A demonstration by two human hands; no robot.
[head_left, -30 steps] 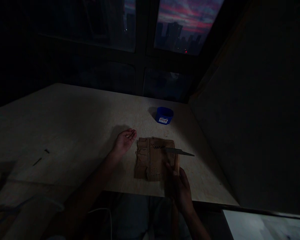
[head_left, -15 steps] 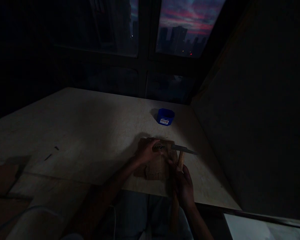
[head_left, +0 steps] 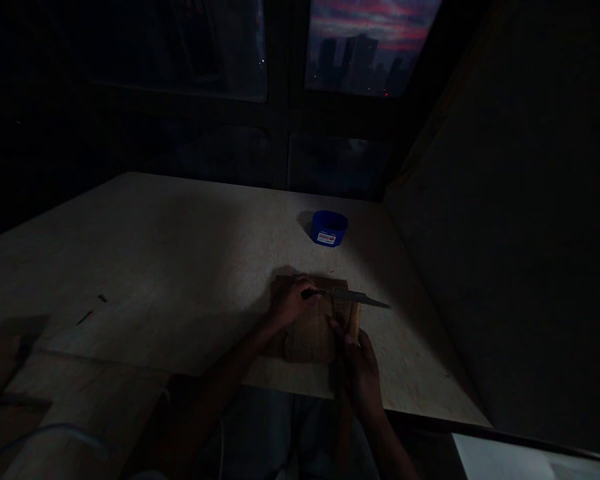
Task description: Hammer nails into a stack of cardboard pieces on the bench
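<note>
A worn wooden block [head_left: 313, 333] lies near the front edge of the pale table [head_left: 180, 267]. My left hand [head_left: 291, 305] rests on the block's upper left part, fingers curled together in a pinch; what they hold is hidden. My right hand [head_left: 359, 373] is wrapped round the wooden handle of a hammer [head_left: 353, 300]. Its long thin metal head lies level over the block's top edge, one end right by my left fingertips.
A small blue tub [head_left: 329, 229] stands on the table beyond the block. Two small dark bits [head_left: 101, 298] lie at the far left. A dark upright panel [head_left: 505, 233] walls off the right side, and windows sit behind. The room is very dim.
My left hand, first lying palm up beside the block with a small metal piece in it, has turned over onto the block and pinched shut. The hammer head has moved left to the fingertips.
</note>
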